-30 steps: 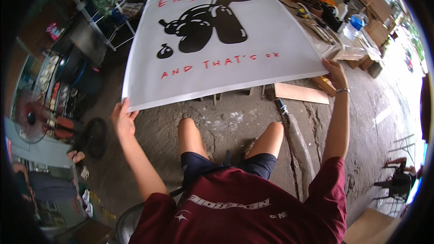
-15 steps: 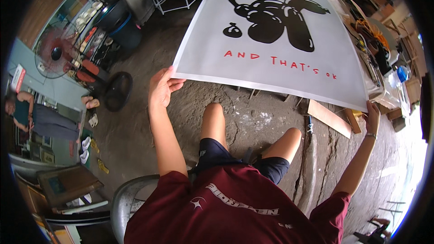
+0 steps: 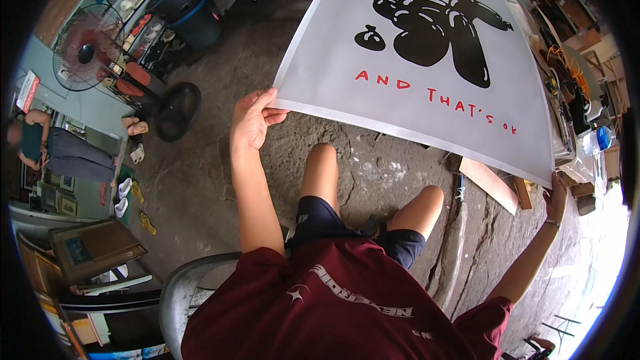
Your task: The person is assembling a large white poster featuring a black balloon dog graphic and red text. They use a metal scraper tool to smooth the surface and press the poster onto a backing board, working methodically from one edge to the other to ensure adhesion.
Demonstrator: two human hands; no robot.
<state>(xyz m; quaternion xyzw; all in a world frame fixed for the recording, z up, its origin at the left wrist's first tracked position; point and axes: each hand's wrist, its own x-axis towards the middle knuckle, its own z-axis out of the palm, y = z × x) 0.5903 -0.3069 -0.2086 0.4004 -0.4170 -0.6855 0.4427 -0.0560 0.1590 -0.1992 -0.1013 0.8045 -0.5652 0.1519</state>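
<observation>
A large white poster [image 3: 333,73] with a black balloon-animal drawing and red lettering spreads out in front of me, its far end running out of the top of the view. My left hand [image 3: 254,117] pinches its near left corner between thumb and fingers. At the near right corner, my right hand [image 3: 555,200] grips the edge; its fingers are partly hidden. The sheet hangs nearly flat between both hands, with a slight bow along its near edge, above my knees. What supports its far part is hidden beneath it.
On the left stand a fan [image 3: 87,53], a dark bin [image 3: 195,23] and another person [image 3: 73,150]. Picture frames [image 3: 93,253] lean at lower left. A cluttered workbench [image 3: 567,107] runs along the right, with a wood strip [image 3: 490,185] below the poster's edge.
The poster and both hands have shifted right in the view, and its right corner sits lower. The sheet is more slanted. Both hands keep their hold.
</observation>
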